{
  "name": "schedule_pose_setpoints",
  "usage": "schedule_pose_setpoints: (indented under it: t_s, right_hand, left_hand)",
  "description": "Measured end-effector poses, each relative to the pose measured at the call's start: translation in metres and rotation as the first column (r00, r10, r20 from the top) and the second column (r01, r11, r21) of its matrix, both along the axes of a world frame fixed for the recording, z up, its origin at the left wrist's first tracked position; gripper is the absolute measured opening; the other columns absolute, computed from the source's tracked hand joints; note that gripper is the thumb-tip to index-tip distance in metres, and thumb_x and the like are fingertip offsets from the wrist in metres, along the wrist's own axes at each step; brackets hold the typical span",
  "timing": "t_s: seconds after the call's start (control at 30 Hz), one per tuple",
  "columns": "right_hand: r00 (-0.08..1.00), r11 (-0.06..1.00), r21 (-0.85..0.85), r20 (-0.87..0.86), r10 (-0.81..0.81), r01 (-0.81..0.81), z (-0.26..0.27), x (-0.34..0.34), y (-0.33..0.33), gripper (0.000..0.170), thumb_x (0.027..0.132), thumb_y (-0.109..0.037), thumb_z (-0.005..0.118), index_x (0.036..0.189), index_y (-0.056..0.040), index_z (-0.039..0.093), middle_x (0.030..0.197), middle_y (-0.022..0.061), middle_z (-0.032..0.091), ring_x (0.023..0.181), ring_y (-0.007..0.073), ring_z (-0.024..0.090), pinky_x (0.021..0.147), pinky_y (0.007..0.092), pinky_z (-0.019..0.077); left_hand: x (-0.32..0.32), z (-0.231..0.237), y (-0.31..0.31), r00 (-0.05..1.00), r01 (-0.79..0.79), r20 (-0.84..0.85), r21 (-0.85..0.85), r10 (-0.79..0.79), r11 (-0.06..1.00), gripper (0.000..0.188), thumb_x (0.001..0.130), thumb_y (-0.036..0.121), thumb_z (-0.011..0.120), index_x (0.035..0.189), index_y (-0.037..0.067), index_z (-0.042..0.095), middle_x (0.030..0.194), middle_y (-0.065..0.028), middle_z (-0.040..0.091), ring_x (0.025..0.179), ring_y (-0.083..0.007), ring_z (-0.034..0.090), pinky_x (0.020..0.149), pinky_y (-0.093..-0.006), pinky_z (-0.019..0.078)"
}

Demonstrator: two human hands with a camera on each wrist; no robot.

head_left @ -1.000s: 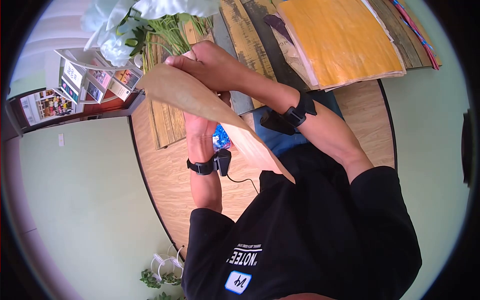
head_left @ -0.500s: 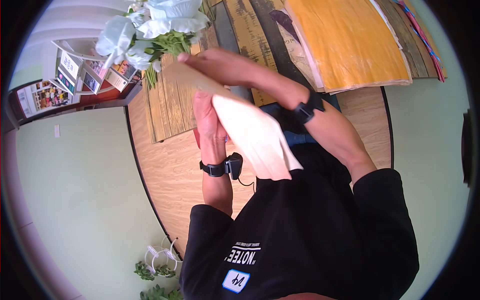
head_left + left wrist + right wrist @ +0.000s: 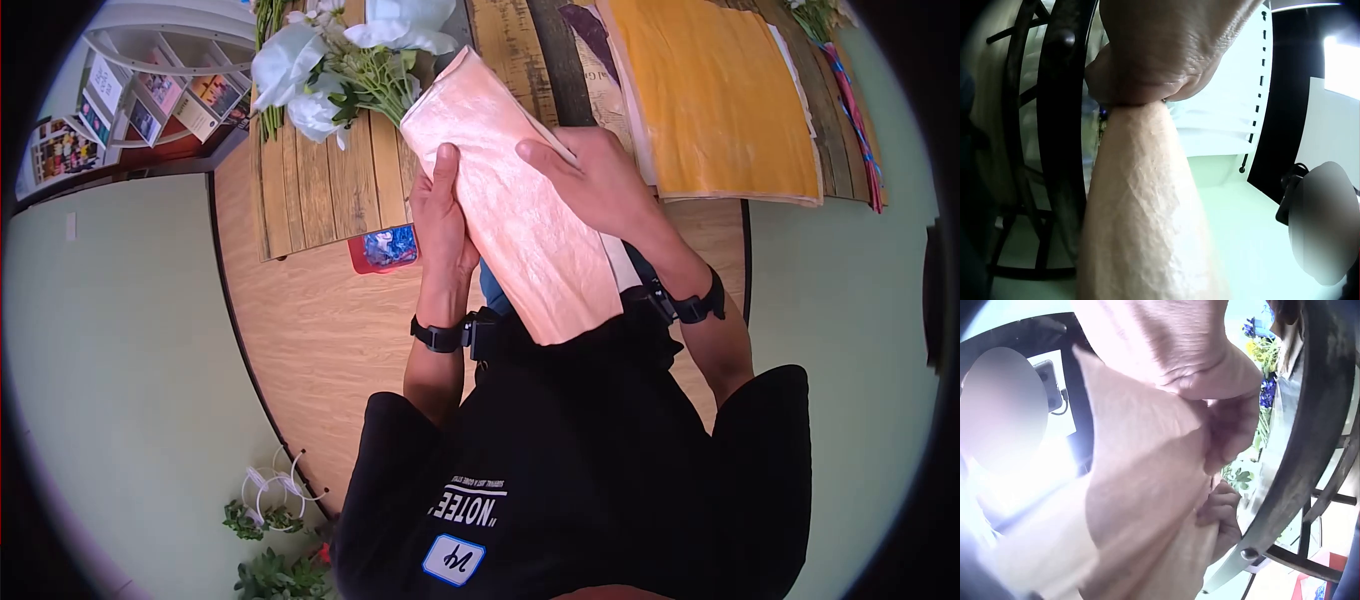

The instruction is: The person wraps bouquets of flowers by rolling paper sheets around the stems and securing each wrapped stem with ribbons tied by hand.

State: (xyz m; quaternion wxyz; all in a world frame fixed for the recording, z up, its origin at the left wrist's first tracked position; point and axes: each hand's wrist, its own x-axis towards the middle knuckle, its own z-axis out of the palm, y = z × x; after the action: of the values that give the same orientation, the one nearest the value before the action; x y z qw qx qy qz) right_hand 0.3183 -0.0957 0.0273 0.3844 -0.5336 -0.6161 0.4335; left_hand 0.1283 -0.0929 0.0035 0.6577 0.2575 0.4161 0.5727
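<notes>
Both hands grip a long peach-pink sheet of wrapping paper (image 3: pixel 525 200), folded over into a loose roll that slants across the front of the body. My left hand (image 3: pixel 440 215) holds its left edge, the thumb lying on top. From the other side my right hand (image 3: pixel 600 185) pinches the paper, thumb on the upper face. In the right wrist view, fingers of the left hand (image 3: pixel 1221 515) curl at the paper's edge below the right hand (image 3: pixel 1229 400). Pale blue-white flowers (image 3: pixel 400 22) lie past the far end, their green stems (image 3: pixel 380 85) reaching toward the paper.
A stack of orange and white sheets (image 3: pixel 715 100) covers the right of the wooden table (image 3: pixel 320 195). Pink-and-blue strips (image 3: pixel 845 130) lie at its far right. A red box with blue contents (image 3: pixel 385 247) stands below the left edge. A magazine rack (image 3: pixel 160 85) is at the left.
The paper has gone from a twisted, slanting strip to a broader folded roll facing up. My right hand has moved back and right from near the flowers; the hands are now on opposite edges.
</notes>
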Motion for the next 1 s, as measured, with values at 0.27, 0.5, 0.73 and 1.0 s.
schedule_pose_setpoints:
  t_s: [0.27,0.5,0.73,1.0]
  right_hand:
    - [0.998,0.998,-0.011,0.013,-0.055,0.055,-0.022,-0.004,-0.006,0.053,0.102,-0.033,0.059,0.069,0.0067,0.047,0.057,0.0225,0.038,0.053,0.0333,0.033,0.053,0.0446,0.0366]
    - [0.996,0.997,-0.018,0.048,-0.071,0.072,-0.022,-0.002,-0.011,0.052,0.102,-0.032,0.058,0.068,0.006,0.049,0.057,0.024,0.041,0.052,0.0387,0.037,0.052,0.0462,0.0365]
    - [0.993,0.999,0.008,0.107,-0.045,0.044,-0.017,-0.005,-0.016,0.046,0.102,-0.03,0.058,0.073,0.0058,0.055,0.062,0.0289,0.052,0.062,0.0488,0.055,0.055,0.0509,0.0407]
    - [0.986,0.997,-0.028,0.155,-0.063,0.068,-0.016,0.001,-0.015,0.049,0.102,-0.031,0.059,0.072,0.0068,0.054,0.059,0.0234,0.044,0.052,0.0348,0.036,0.052,0.0434,0.0388]
  left_hand:
    - [-0.005,0.007,0.001,0.992,0.078,0.108,-0.117,-0.066,0.99,0.043,0.103,0.033,0.058,0.129,-0.002,0.054,0.119,-0.0173,0.068,0.103,-0.0234,0.071,0.089,-0.0356,0.0597]
    - [-0.006,0.005,0.01,0.992,0.1,0.093,-0.171,-0.085,0.98,0.045,0.103,0.034,0.057,0.127,-0.004,0.055,0.117,-0.0174,0.069,0.103,-0.0229,0.071,0.088,-0.0353,0.0594]
    - [-0.015,0.007,0.023,0.987,0.145,-0.038,-0.204,-0.155,0.968,0.049,0.102,0.036,0.059,0.126,-0.007,0.056,0.116,-0.0188,0.069,0.1,-0.0234,0.071,0.085,-0.0351,0.0598]
    - [-0.011,0.007,0.026,0.984,0.168,0.096,-0.226,-0.15,0.96,0.053,0.103,0.039,0.057,0.132,-0.006,0.052,0.122,-0.0207,0.066,0.105,-0.0259,0.07,0.089,-0.0373,0.0588]
